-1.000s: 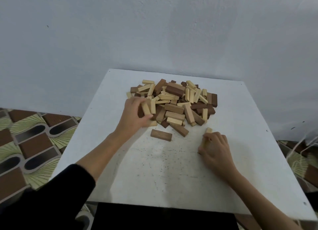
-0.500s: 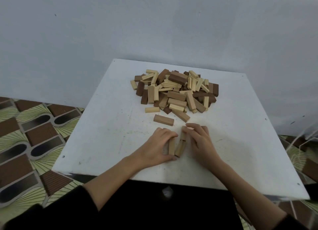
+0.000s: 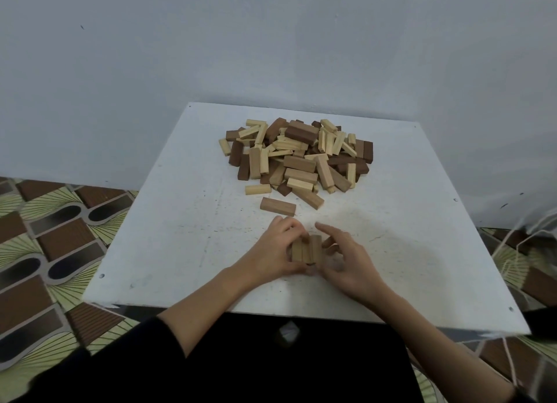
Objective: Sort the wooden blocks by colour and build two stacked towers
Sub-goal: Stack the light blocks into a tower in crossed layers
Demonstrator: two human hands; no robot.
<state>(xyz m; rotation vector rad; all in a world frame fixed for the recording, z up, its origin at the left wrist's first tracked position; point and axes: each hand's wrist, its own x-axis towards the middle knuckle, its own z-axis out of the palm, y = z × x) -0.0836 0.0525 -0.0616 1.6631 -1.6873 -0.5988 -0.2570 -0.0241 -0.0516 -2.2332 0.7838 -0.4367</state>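
First layer begun: left hand (image 3: 272, 247) holds three pale blocks (image 3: 306, 249) side by side on table (image 3: 168, 240) | right hand (image 3: 346, 256) spread, fingers loose beside them | mixed pile (image 3: 297, 155) largely unsorted; no tower yet.

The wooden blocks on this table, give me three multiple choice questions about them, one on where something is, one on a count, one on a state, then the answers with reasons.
1. Where is the big pile of blocks?
A. far half of the table
B. on the floor
C. at the near edge

2. How many blocks form the row of blocks between the hands?
A. one
B. three
C. eight

3. What is the single brown block doing?
A. standing on end
B. lying flat, apart from the pile
C. held in a hand

Answers:
1 A, it lies towards the wall.
2 B, three sit side by side between the left hand and right hand.
3 B, it lies alone on the tabletop.
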